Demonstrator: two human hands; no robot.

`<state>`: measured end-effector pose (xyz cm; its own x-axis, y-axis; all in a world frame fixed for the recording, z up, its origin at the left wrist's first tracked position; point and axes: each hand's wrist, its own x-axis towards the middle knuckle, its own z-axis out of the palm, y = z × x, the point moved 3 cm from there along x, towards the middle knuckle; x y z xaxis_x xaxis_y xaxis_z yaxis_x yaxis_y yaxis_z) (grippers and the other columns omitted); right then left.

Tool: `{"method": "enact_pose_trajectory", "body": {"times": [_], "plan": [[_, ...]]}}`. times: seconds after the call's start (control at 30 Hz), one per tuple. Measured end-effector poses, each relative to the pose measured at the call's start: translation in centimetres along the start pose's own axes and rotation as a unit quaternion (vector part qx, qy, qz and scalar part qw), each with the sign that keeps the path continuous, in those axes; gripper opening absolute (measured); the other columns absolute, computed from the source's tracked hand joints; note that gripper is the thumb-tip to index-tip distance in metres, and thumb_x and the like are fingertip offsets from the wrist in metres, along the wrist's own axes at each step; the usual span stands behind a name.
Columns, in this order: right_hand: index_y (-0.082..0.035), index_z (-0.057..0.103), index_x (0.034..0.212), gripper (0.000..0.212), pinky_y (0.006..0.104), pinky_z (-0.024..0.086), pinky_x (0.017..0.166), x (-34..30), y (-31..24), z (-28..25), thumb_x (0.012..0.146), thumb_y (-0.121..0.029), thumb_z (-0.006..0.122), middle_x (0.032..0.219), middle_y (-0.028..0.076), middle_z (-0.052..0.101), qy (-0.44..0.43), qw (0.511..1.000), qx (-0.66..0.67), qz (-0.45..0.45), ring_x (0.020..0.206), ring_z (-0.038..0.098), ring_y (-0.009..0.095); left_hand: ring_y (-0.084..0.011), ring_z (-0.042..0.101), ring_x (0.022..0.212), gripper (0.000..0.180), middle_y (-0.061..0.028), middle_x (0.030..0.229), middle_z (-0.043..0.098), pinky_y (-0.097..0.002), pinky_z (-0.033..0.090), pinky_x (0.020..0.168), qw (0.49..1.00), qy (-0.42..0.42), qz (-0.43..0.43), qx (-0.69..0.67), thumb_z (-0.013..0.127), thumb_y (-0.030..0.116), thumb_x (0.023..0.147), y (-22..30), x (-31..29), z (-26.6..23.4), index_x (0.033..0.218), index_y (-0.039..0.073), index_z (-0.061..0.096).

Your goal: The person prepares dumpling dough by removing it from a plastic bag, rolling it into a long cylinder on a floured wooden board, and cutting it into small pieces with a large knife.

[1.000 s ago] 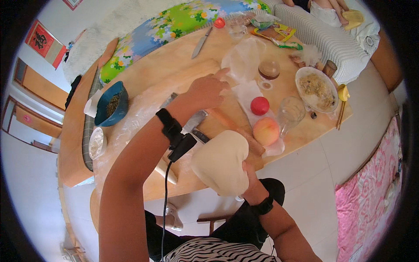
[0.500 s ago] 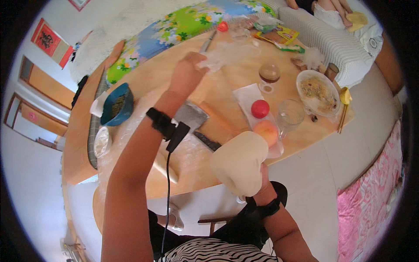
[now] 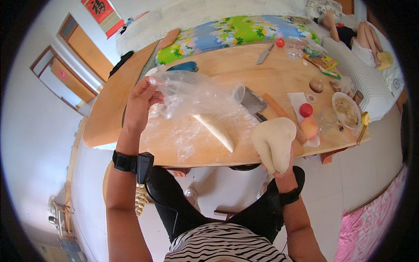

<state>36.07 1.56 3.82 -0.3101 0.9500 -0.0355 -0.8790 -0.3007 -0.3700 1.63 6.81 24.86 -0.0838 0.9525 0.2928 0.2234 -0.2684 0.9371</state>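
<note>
Floury table [image 3: 179,153]; left hand [image 3: 144,97] pinches clear plastic [image 3: 192,89], right hand [image 3: 286,174] cups dough lump [image 3: 273,137]: best support underneath, squeeze lightly.

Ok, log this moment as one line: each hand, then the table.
left hand: holding clear plastic bag | right hand: holding pale dough lump | table: knife, peach

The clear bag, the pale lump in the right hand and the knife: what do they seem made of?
Clear bag: thin, glossy plastic film, judging by its bright wrinkles and the table showing through. Pale lump: probably dough, matte and smooth, with soft, rounded folds. Knife: grey blade, likely metal; too small to judge its finish.
</note>
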Motion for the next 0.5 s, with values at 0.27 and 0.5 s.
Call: {"method": "enact_pose_trajectory", "body": {"times": [0.27,0.5], "plan": [[0.000,0.038,0.139,0.072,0.0558,0.055,0.074,-1.9,4.8,6.5,0.091,-0.053,0.042,0.127,0.023,0.055,-0.052,0.998,-0.038,0.020,0.105,0.061,0.038,-0.0088,0.064,0.076,0.016,-0.0015,0.087,0.064,-0.0230,0.054,0.066,0.982,0.036,-0.030,-0.182,0.045,0.016,0.100,-1.5,-5.3,-7.1,0.109,0.007,0.055],[0.003,0.036,0.140,0.068,0.0358,0.050,0.093,-2.7,9.7,13.6,0.082,-0.026,0.059,0.127,0.015,0.057,-0.125,0.954,-0.219,0.163,0.108,0.062,0.025,-0.0097,0.065,0.084,0.022,-0.0043,0.100,0.066,-0.0233,0.055,0.071,0.953,0.056,-0.070,-0.289,0.044,0.019,0.101,-1.5,-9.3,-6.5,0.115,0.005,0.054]]}}
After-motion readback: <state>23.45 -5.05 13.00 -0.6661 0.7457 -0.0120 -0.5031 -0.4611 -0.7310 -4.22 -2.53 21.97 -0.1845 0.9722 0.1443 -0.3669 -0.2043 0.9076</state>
